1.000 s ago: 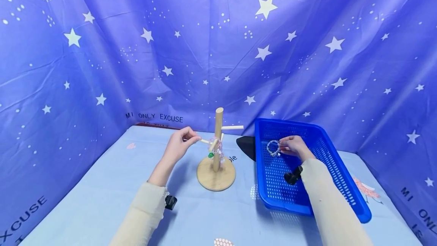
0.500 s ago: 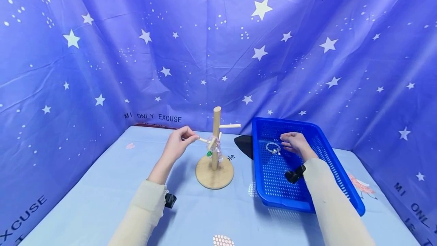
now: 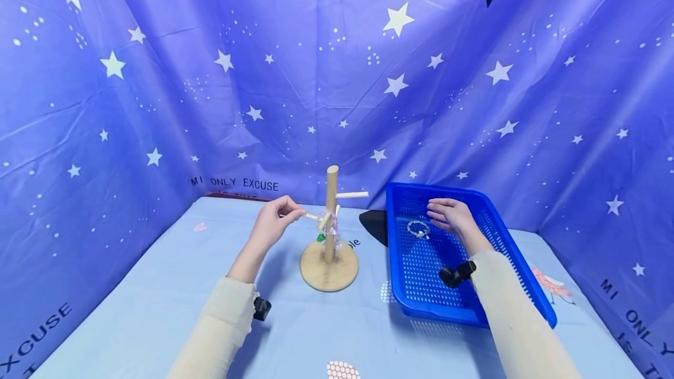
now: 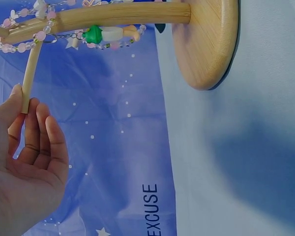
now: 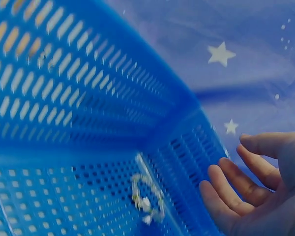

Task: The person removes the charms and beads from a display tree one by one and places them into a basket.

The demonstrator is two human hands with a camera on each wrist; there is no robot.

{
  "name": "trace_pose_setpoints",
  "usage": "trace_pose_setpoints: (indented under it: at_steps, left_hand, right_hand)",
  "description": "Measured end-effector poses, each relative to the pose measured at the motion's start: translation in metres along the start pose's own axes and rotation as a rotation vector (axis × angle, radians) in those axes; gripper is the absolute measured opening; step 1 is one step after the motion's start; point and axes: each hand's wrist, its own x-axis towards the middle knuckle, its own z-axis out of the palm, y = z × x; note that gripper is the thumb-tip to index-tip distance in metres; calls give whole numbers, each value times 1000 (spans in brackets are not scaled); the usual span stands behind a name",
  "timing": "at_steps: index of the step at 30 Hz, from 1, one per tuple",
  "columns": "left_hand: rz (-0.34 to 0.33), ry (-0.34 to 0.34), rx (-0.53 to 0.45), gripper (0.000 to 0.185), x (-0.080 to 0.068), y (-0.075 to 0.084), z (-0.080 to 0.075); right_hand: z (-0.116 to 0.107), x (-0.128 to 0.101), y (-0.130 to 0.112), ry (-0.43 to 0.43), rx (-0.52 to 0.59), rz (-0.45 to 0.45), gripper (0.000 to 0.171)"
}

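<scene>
My left hand [image 3: 276, 221] pinches the tip of a side peg [image 4: 32, 73] on a wooden bracelet stand [image 3: 332, 192]. Pink and clear beaded bracelets [image 4: 22, 47] hang around the post and pegs, one carrying a green charm [image 4: 93, 35]. Over the blue basket [image 3: 400, 274], my right hand [image 3: 455, 220] has its fingers apart and holds nothing. A pale beaded bracelet [image 3: 418, 229] with a white charm [image 5: 146, 203] lies on the basket floor, just left of that hand.
The stand's round base [image 3: 329, 276] rests on a light blue cloth [image 3: 158, 285] left of the basket. Purple star-printed fabric [image 3: 295, 75] rises behind and at both sides. Another peg [image 3: 353, 195] juts right from the post, with no bracelet visible on it.
My right hand has let go of the pale bracelet, which now lies in the basket, and its fingers have spread. The left hand keeps its pinch on the peg.
</scene>
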Motion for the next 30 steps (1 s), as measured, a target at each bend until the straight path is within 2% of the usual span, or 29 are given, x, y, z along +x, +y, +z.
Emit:
trace_pose_setpoints:
  at_steps: [14, 30]
  left_hand:
    - [-1, 2, -20, 14, 1, -2, 0]
    - [-15, -1, -26, 13, 0, 1, -1]
  right_hand:
    - [26, -26, -21, 1, 161, -94, 48]
    - [65, -45, -31, -12, 72, -204, 44]
